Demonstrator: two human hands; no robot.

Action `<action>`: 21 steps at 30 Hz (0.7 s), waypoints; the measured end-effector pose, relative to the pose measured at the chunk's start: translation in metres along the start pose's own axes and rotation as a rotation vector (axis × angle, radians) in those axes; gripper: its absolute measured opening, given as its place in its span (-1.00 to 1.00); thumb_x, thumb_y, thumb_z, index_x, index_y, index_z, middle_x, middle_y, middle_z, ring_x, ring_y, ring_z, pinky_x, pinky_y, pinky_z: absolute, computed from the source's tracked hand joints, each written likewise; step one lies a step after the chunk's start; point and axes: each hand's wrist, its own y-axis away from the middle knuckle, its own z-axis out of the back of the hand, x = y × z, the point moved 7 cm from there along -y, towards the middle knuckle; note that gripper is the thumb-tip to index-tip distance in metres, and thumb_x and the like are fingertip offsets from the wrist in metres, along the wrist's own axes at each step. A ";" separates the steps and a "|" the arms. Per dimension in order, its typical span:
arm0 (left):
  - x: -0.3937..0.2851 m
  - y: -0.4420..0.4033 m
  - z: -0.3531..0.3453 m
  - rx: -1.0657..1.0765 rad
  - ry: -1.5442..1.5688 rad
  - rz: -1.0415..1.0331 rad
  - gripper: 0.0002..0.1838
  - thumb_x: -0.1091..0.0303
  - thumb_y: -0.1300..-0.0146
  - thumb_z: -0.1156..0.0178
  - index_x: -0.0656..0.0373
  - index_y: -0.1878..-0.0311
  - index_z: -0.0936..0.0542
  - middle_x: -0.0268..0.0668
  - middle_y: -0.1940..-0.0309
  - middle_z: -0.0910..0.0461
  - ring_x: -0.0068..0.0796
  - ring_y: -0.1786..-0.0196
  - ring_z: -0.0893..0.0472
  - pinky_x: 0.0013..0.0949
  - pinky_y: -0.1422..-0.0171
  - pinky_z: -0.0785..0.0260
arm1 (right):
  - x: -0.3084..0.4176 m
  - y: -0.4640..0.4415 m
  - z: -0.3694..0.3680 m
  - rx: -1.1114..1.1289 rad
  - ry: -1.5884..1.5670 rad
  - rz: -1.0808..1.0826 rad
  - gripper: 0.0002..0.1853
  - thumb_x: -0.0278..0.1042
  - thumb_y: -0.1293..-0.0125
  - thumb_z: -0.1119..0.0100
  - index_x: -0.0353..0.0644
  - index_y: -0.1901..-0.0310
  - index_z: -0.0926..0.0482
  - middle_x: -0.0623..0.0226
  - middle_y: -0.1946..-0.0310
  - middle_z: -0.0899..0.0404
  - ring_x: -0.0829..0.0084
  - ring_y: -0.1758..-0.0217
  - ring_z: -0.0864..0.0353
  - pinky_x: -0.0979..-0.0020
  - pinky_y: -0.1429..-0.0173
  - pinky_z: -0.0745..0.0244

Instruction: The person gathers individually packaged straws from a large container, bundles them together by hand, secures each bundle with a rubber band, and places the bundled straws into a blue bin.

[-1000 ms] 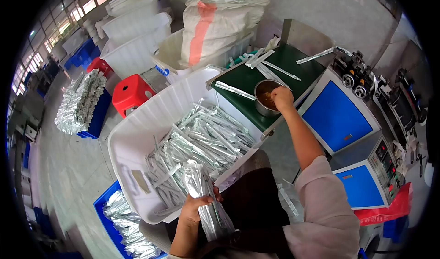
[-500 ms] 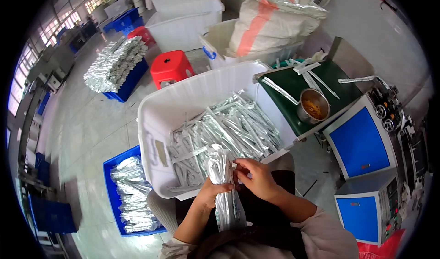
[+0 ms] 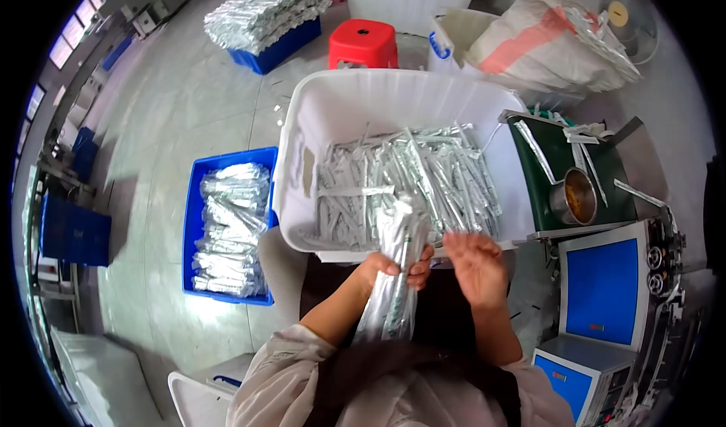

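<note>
My left hand point(image 3: 397, 268) is wrapped round an upright bundle of long, thin silver foil packets point(image 3: 401, 234) in front of my body. To its right, apart from the bundle, my right hand point(image 3: 479, 270) is raised with its fingers extended, somewhat smeared by motion, and nothing shows in it. Just beyond both hands stands a large white tub point(image 3: 302, 117) with many loose foil packets point(image 3: 423, 177) lying criss-cross inside. On the green surface point(image 3: 541, 181) at the right, a metal cup point(image 3: 563, 200) holds small yellow-orange things that look like rubber bands.
At my left, a blue crate point(image 3: 190, 234) contains stacked foil bundles point(image 3: 231, 230). Farther back are a red stool point(image 3: 363, 45), another blue crate point(image 3: 276, 51) piled with foil packets, and a woven sack point(image 3: 529, 41). A blue-and-grey machine point(image 3: 601, 291) stands at the right.
My right hand has come away from the bundle and moved right, its fingers opening. My left hand still grips the bundle. The camera view has shifted left and down.
</note>
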 end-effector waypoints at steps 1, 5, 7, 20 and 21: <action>0.000 -0.002 -0.005 -0.008 -0.024 -0.005 -0.36 0.32 0.41 -0.30 0.22 0.14 -0.29 -0.36 0.48 -0.33 -0.49 0.44 -0.36 -0.44 0.22 -0.23 | 0.007 -0.010 -0.009 -0.063 0.181 0.062 -0.75 -0.73 -0.13 0.14 -0.39 0.20 -0.51 0.07 0.17 -0.53 0.15 0.01 -0.47 0.12 -0.22 -0.24; -0.004 0.004 0.017 -0.162 -0.291 -0.042 -0.39 0.42 0.31 -0.27 0.35 0.06 -0.37 -0.12 0.40 -0.47 -0.19 0.32 -0.55 -0.21 0.14 -0.47 | 0.001 -0.039 -0.023 0.277 1.021 0.039 -0.40 -0.71 -0.10 -0.03 -0.38 -0.22 -0.13 0.08 -0.25 -0.14 0.31 -0.31 -0.12 0.33 -0.33 -0.07; -0.002 -0.005 -0.006 -0.092 -0.332 -0.056 -0.47 0.45 0.29 -0.27 0.35 0.12 -0.40 -0.11 0.45 -0.47 -0.22 0.35 -0.56 -0.20 0.19 -0.49 | -0.002 -0.045 -0.025 0.471 0.983 -0.097 -0.25 -0.53 -0.07 -0.19 -0.39 -0.26 -0.01 0.07 -0.28 -0.07 0.31 -0.34 -0.06 0.36 -0.31 -0.04; 0.007 0.004 -0.028 -0.113 -0.549 -0.182 -0.51 0.31 0.14 -0.37 0.28 0.15 -0.38 -0.24 0.39 -0.50 -0.47 0.29 -0.51 -0.44 0.18 -0.38 | -0.016 -0.047 -0.070 0.265 0.740 -0.037 -0.26 -0.20 0.16 -0.35 -0.29 -0.09 -0.27 0.15 0.24 -0.47 0.30 0.17 -0.50 0.32 -0.01 -0.40; 0.000 0.013 -0.020 -0.201 -0.683 -0.246 -0.49 0.27 0.13 -0.38 0.27 0.14 -0.39 -0.27 0.38 -0.50 -0.51 0.26 -0.49 -0.46 0.15 -0.35 | -0.034 -0.045 -0.071 0.166 0.540 -0.116 -0.16 -0.16 0.16 -0.36 -0.27 -0.17 -0.17 0.16 0.22 -0.46 0.31 0.23 -0.51 0.33 0.02 -0.43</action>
